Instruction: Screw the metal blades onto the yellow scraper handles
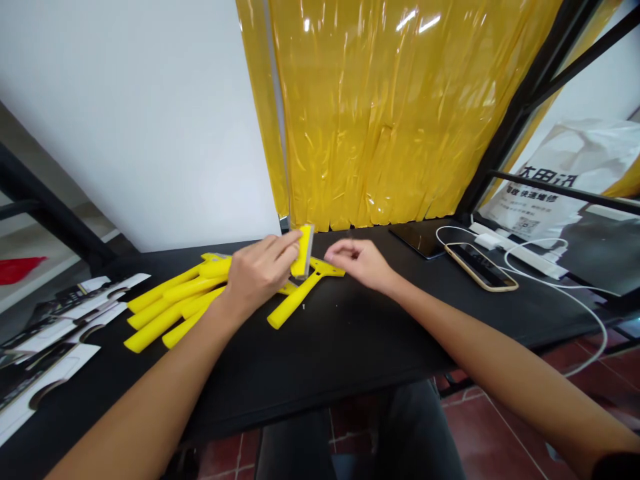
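Note:
My left hand point(263, 270) is closed around a yellow scraper piece point(302, 252) with a grey metal-looking strip along its right edge, held above the table. To its right, my right hand point(363, 261) has its fingers pinched together; whatever may be between them is too small to make out. Below and between the hands lies a yellow T-shaped scraper handle point(294, 303), its wide end up against the right fingertips' side. A tiny light bit point(303, 307) rests beside that handle. Several more yellow scraper handles point(155, 327) are heaped left of my left hand, partly hidden by it.
Printed card sleeves point(55, 373) lie spread at the table's left. On the right are a phone point(483, 267), a dark tablet-like slab point(420, 239), a white power strip point(530, 253) and looping white cables. A yellow strip curtain point(390, 120) and white panel point(150, 127) stand behind the black table point(320, 367).

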The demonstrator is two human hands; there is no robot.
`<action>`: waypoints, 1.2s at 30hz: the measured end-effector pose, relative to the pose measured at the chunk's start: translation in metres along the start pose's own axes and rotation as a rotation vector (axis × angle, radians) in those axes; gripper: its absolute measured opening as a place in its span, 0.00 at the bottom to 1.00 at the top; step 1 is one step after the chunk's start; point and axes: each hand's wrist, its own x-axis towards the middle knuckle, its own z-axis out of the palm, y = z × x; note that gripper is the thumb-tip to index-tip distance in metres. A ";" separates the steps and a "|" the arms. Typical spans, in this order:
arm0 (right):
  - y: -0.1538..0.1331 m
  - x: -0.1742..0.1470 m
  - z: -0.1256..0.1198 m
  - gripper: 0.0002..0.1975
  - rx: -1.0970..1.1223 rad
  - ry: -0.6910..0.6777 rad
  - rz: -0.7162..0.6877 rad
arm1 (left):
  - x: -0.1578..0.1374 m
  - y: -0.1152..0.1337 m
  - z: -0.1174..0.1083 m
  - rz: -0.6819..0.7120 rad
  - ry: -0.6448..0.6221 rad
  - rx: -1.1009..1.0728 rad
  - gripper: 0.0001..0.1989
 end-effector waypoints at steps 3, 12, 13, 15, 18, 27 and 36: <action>0.007 -0.008 0.015 0.11 -0.269 -0.351 -0.211 | 0.002 -0.009 -0.011 -0.109 0.090 0.024 0.19; 0.019 -0.013 0.031 0.11 -0.368 -0.448 -0.281 | 0.006 -0.006 -0.013 -0.272 0.118 -0.139 0.17; 0.019 -0.013 0.031 0.12 -0.377 -0.456 -0.281 | 0.006 -0.006 -0.012 -0.284 0.125 -0.176 0.16; 0.021 -0.013 0.033 0.11 -0.386 -0.459 -0.288 | 0.007 -0.005 -0.012 -0.295 0.136 -0.218 0.16; 0.023 -0.013 0.038 0.08 -0.382 -0.435 -0.291 | 0.011 -0.003 -0.019 -0.325 0.122 -0.243 0.20; 0.008 -0.010 0.035 0.07 -0.181 -0.237 -0.239 | 0.025 -0.004 -0.025 -0.934 0.146 -1.138 0.24; -0.011 -0.003 0.010 0.06 -0.260 0.194 -0.347 | 0.026 0.026 -0.010 -1.085 -0.057 -1.411 0.27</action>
